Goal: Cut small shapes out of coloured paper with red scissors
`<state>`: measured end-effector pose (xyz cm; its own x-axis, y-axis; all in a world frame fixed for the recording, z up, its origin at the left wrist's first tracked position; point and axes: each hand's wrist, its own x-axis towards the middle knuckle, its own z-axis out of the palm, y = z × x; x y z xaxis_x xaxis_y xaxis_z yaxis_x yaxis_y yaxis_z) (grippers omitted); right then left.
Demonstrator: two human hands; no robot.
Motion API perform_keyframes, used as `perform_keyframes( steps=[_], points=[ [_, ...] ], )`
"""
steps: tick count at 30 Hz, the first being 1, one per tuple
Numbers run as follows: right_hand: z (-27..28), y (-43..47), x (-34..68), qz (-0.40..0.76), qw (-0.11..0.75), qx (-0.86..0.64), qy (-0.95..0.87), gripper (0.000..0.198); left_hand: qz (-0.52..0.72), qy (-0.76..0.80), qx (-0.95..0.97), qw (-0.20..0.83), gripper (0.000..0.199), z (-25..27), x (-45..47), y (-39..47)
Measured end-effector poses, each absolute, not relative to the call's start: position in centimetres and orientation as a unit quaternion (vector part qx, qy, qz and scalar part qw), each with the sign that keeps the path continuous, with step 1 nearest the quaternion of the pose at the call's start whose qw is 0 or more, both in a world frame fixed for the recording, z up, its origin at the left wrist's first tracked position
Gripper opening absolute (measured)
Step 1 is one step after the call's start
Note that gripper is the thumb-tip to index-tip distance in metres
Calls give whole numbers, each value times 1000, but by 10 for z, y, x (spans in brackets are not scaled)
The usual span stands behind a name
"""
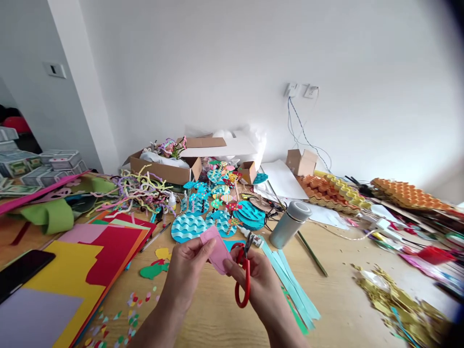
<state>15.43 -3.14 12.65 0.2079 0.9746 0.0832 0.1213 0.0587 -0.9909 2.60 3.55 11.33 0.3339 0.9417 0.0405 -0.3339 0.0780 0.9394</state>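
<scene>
A pink piece of paper (217, 253) with faint drawn outlines is stretched between my two hands above the table. My left hand (194, 258) pinches its left edge between thumb and fingers. At its lower right corner, the thumb of my right hand (255, 273) presses on the paper. Red-handled scissors (247, 280) also sit in my right hand, blades pointing up and away from the paper. Below my left hand lie green and yellow paper cutouts (154, 270). Blue wavy paper discs (186, 227) lie just beyond the hands.
Coloured paper sheets (116, 251) and a black phone (25, 270) lie at left. A grey thermos (290, 224) stands right of my hands, beside light blue paper strips (293, 285). Pipe cleaners (145, 188), a cardboard box (163, 169) and orange egg trays (326, 193) line the back.
</scene>
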Motion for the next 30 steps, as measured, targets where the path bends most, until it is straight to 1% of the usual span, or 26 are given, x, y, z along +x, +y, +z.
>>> perform_keyframes(
  steps=[4, 9, 13, 18, 22, 24, 27, 29, 30],
  points=[
    [129, -34, 151, 412, 538, -571, -465, 18, 489, 317, 465, 667, 26, 114, 24, 35],
    [134, -36, 149, 405, 510, -593, -473, 17, 506, 314, 438, 674, 20, 115, 22, 35],
    [138, -37, 145, 412, 505, -598, -466, 18, 519, 315, 409, 681, 20, 120, 22, 33],
    [137, -38, 140, 402, 501, -600, -478, 17, 513, 326, 401, 685, 27, 120, 20, 33],
    [134, -38, 139, 419, 503, -590, -473, 14, 517, 337, 413, 670, 27, 116, 17, 37],
    [135, -39, 138, 418, 505, -588, -473, 14, 515, 339, 408, 673, 33, 116, 16, 37],
    [138, -40, 140, 410, 529, -587, -455, 15, 491, 320, 400, 704, 48, 119, 16, 35],
    [139, -41, 143, 406, 557, -573, -443, 18, 451, 291, 420, 731, 48, 121, 18, 32],
    [139, -41, 144, 406, 568, -562, -443, 20, 426, 275, 440, 741, 44, 121, 19, 31]
  ],
)
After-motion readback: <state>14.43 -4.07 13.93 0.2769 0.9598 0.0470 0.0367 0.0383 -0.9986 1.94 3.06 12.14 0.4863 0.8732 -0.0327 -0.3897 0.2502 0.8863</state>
